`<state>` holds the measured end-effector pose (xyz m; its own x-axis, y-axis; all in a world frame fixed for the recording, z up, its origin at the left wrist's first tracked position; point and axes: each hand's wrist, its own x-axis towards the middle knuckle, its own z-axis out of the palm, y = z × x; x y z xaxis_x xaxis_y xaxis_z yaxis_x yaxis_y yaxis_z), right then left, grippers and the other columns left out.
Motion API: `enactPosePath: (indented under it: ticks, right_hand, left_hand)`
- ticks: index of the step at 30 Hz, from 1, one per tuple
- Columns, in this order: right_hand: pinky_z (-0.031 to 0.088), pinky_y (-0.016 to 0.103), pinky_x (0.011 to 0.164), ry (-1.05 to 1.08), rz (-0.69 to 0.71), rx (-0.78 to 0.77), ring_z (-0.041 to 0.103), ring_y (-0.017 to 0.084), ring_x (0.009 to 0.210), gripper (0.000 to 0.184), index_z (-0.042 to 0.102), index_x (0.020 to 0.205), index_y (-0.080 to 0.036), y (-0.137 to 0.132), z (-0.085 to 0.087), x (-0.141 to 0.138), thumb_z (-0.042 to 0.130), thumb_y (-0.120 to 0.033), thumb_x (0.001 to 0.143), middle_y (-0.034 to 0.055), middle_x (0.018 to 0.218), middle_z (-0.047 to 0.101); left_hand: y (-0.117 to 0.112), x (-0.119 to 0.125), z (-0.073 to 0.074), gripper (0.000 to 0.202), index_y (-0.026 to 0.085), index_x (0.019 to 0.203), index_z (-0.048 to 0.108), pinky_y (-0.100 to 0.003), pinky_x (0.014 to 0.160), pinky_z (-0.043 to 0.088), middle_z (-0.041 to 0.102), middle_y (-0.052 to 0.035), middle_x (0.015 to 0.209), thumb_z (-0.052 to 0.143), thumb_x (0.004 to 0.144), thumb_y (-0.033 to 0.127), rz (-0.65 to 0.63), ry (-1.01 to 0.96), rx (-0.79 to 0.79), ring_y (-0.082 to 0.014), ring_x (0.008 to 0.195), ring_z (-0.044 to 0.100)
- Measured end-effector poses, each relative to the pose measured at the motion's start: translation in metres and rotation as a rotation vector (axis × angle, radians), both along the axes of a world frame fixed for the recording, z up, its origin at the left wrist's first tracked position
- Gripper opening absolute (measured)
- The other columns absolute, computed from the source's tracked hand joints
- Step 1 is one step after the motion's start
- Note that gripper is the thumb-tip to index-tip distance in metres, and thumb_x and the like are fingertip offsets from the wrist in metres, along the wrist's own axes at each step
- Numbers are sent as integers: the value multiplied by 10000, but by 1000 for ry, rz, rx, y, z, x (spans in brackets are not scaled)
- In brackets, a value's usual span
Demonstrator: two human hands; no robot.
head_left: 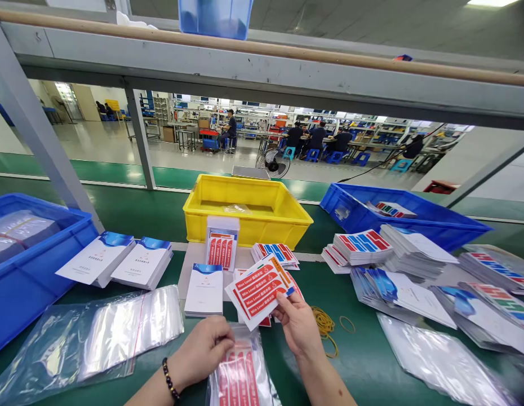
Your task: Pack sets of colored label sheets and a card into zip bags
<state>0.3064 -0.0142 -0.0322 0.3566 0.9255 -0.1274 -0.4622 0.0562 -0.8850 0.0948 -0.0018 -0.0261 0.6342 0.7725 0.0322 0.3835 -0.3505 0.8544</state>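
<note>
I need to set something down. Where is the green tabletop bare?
Mainly right of the right hand, between the rubber bands and the flat clear bags. A smaller patch lies behind the bands, before the label stack. It is crowded farther right among booklets and around the left hand.

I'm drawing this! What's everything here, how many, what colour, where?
bench: one, green, front
blue bins: three, blue, left, back right, overhead
yellow bin: one, yellow, back middle
shelf: one, grey, overhead
booklets: many, white-blue, left, middle, right
sticker sheets: many, mostly red-white, middle, right
clear bags: many, see-through, left, front, right
rubber bands: several, yellow, right of centre
fan: one, dark, beyond bench
people: several, dark clothes, background
stools: several, blue-teal, background
bracelet: one, dark, left wrist
left hand: one, over a clear bag
right hand: one, holding sticker sheets
</note>
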Motion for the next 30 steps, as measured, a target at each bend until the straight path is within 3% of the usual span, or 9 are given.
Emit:
enactPosePath:
  ticks: [4, 8, 12, 16, 18, 24, 28, 30]
  right_hand:
    - [482, 263, 448, -85, 131, 16, 615, 181, 563, 348, 638, 855, -166, -3, -1, -5, 763, -371, 603, 32, 716, 680]
    - [441, 233, 423, -247, 171, 12, 574, 147, 513, 363, 636, 864, -149, -4, -4, 0, 740, -405, 629, 32, 695, 669]
    - [438, 227, 466, -326, 255, 49, 593, 158, 588, 386, 608, 964, -165, -5, -3, -1, 702, -405, 677, 39, 764, 671]
    - [480, 296, 605, -269, 355, 91, 622, 186, 694, 594, 396, 1242, -224, -8, -1, -6, 656, -381, 732, 32, 824, 667]
    - [481, 319, 643, -272, 373, 93, 622, 186, 698, 640, 317, 1291, -235, -9, 0, -5, 634, -375, 753, 23, 808, 663]
    - [481, 326, 680, -356, 372, 70, 612, 192, 745, 586, 389, 1252, -230, -9, -3, 6, 616, -421, 747, 31, 844, 645]
    - [479, 307, 638, -495, 450, 46, 587, 172, 661, 513, 444, 1227, -234, -10, -7, 1, 586, -403, 763, -5, 718, 613]
    - [472, 307, 665, -595, 463, 64, 582, 175, 697, 372, 553, 1107, -221, -10, -6, -4, 584, -372, 768, 4, 723, 607]
  left_hand:
    - [-1, 1, 5, 193, 193, 732, 649, -251, 752, 368, 607, -40, 828, 467, 792, 179, -113, -68, -28, -176, 817, 521]
    - [-1, 1, 4, 173, 179, 699, 646, -260, 773, 385, 556, -40, 855, 504, 785, 226, -6, -160, -132, -179, 825, 516]
    - [-1, 3, -2, 120, 171, 672, 617, -259, 777, 384, 480, -23, 836, 547, 752, 226, 93, -239, -156, -170, 825, 494]
    - [-2, 5, -2, 124, 164, 646, 588, -274, 788, 377, 465, -24, 824, 550, 746, 227, 83, -273, -195, -175, 825, 482]
    - [-3, 6, -1, 122, 165, 649, 582, -276, 782, 381, 471, -25, 821, 547, 748, 226, 70, -278, -227, -175, 819, 483]
    - [-4, 6, 0, 127, 168, 678, 602, -274, 797, 386, 491, -32, 864, 517, 764, 207, 4, -258, -225, -176, 845, 490]
    - [-4, 6, -2, 119, 170, 669, 604, -269, 761, 388, 482, -24, 821, 528, 750, 215, 63, -209, -227, -177, 814, 486]
    - [-4, 7, -5, 117, 173, 665, 594, -260, 732, 384, 470, -15, 804, 531, 749, 224, 114, -207, -212, -168, 785, 481]
